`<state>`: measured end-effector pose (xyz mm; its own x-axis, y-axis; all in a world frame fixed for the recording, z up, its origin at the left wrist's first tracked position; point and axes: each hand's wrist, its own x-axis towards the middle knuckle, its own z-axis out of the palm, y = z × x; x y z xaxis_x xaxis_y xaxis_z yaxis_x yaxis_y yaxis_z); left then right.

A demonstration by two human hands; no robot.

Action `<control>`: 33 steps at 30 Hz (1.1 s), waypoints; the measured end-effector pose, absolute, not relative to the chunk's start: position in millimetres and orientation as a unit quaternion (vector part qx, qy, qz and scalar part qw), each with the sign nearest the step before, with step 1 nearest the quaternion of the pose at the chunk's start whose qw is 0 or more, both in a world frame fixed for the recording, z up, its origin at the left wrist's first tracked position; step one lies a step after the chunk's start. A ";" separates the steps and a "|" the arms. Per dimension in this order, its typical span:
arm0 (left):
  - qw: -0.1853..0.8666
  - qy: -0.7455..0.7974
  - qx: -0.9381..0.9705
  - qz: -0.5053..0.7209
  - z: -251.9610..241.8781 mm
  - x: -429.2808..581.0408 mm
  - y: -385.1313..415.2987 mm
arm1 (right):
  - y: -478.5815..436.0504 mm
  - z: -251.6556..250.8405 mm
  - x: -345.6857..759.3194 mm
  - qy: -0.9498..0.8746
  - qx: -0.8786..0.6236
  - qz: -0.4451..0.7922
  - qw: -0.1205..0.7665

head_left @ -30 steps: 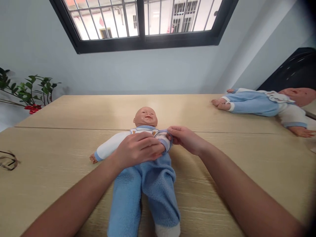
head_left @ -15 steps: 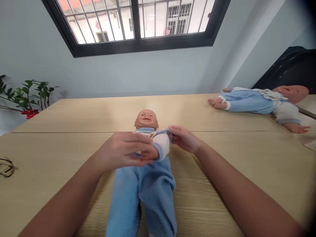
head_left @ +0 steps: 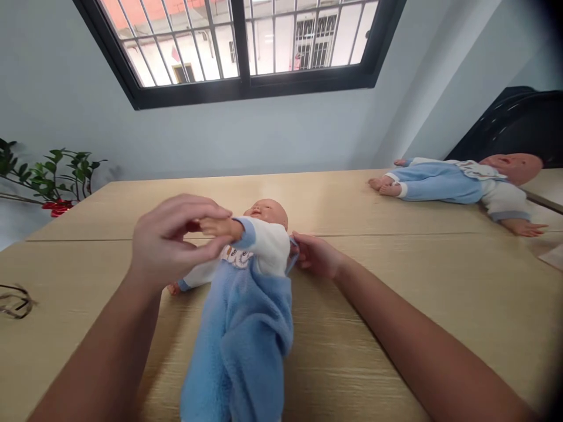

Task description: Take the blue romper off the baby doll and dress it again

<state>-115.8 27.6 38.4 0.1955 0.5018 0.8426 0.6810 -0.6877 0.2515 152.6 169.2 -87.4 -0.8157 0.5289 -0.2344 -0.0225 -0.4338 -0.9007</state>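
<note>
A baby doll (head_left: 246, 340) in blue fleece trousers and a white top with blue cuffs lies in front of me, its body rolled partly onto one side. My left hand (head_left: 169, 243) grips the doll's hand and pulls its white-sleeved arm (head_left: 266, 239) across the chest. At the doll's upper side, my right hand (head_left: 317, 256) pinches a thin light-blue strap (head_left: 293, 258) of the clothing; its fingertips are partly hidden. The doll's head (head_left: 269, 212) shows behind the raised arm. Its other hand rests on the table, below my left hand.
Another doll (head_left: 440, 180) in matching clothes lies at the back right of the wooden table (head_left: 373, 328), near a black chair (head_left: 523, 126). A dark wiry object (head_left: 15, 302) lies at the left. A green plant (head_left: 57, 173) stands beyond the left edge, under the window wall.
My left hand has drawn the doll's arm up and to the left, and the doll has rolled onto its side. The right hand has moved slightly left and stays at the strap.
</note>
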 end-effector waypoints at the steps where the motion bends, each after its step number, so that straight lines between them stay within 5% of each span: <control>1: 0.100 -0.404 -0.735 -0.536 36.2 -121.2 32.7 | 168.1 -86.3 155.7 -0.492 -0.240 0.823 0.154; 6: 0.064 -0.430 -0.692 -0.577 27.0 -130.8 43.0 | 156.6 -85.3 151.1 -0.582 -0.269 0.761 0.099; 11: 0.062 -0.433 -0.688 -0.579 32.6 -123.7 35.5 | 148.4 -83.4 130.1 -0.625 -0.466 0.542 0.315; 18: 0.062 -0.447 -0.693 -0.562 36.5 -108.4 30.3 | 152.3 -71.2 147.7 -0.718 -0.352 0.600 0.000; 22: 0.073 -0.461 -0.691 -0.552 35.5 -103.4 29.0 | 151.1 -54.9 152.0 -0.729 -0.427 0.519 0.132; 28: 0.089 -0.471 -0.679 -0.556 36.0 -102.5 28.8 | 121.3 -14.2 152.3 -0.825 -0.194 0.524 0.085; 33: 0.085 -0.456 -0.688 -0.558 37.3 -105.4 28.7 | 126.8 -27.0 154.0 -0.804 -0.189 0.531 0.191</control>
<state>-105.4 28.7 37.3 -0.0381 0.5328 0.8454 0.7218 -0.5703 0.3920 154.0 126.8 -27.0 -0.8553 0.5071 0.1066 0.1011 0.3651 -0.9254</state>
